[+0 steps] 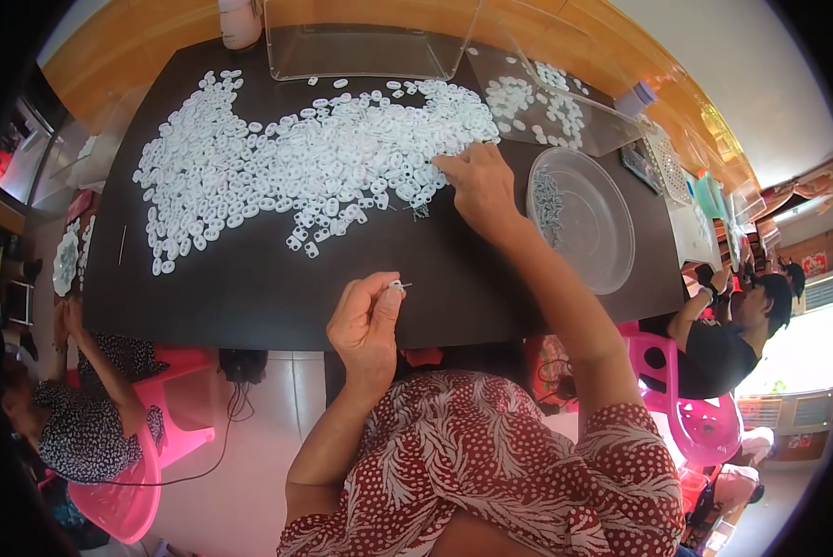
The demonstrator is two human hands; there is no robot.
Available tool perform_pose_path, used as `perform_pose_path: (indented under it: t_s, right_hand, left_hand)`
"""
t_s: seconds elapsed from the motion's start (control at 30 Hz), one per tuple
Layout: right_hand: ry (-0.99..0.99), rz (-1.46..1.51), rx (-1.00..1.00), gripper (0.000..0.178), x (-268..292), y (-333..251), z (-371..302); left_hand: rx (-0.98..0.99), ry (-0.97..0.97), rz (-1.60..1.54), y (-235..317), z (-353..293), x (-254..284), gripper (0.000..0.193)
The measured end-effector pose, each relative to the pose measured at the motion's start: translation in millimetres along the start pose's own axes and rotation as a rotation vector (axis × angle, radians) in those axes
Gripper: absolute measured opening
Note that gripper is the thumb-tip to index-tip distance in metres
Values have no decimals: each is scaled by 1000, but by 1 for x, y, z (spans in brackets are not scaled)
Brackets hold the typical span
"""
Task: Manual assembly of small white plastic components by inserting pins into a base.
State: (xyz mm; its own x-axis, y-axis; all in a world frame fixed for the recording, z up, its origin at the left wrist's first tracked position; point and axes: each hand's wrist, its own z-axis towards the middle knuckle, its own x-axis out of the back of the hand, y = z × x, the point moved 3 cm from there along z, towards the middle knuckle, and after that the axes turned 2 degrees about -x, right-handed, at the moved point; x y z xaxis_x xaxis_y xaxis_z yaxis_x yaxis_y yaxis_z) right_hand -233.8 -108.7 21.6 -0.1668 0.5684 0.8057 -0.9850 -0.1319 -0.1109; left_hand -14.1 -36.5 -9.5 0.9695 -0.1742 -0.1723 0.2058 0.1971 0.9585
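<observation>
My left hand is raised in front of the table's near edge, thumb and fingers pinched on a small white plastic piece. A thin metal pin sticks out of that piece to the right. My right hand reaches to the right end of a broad pile of small white oval plastic pieces, many with holes in them. Its fingers are curled together at the pile's edge, and whatever is between them is hidden. Several loose screws lie just left of that hand.
A round clear tub with grey screws stands right of my forearm. Behind the pile is a clear box; another clear box with white pieces lies at the back right. People sit at left and right.
</observation>
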Motion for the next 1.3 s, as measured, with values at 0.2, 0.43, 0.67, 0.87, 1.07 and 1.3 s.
perform_pose_path:
  t_s: [0.2, 0.43, 0.67, 0.87, 1.07, 1.3]
  right_hand:
    - [20, 49, -51, 23, 15, 2, -10]
    - [-17, 26, 60, 15, 4, -2, -11]
    - [-46, -39, 188, 7, 8, -7, -10]
    - [-82, -80, 253, 8, 24, -20, -21]
    - [-41, 90, 125, 13, 36, -21, -33]
    - [-84, 97, 126, 11, 29, -21, -33]
  left_hand:
    - [-11, 47, -23, 4, 2, -3, 11]
    - [-19, 46, -21, 3, 2, -3, 10]
    - [-22, -18, 19, 1, 0, 1, 14]
    - [-29, -19, 2, 0, 1, 1, 13]
    - [-28, 39, -33, 2, 1, -1, 10]
    - [-24, 49, -60, 2, 1, -4, 10]
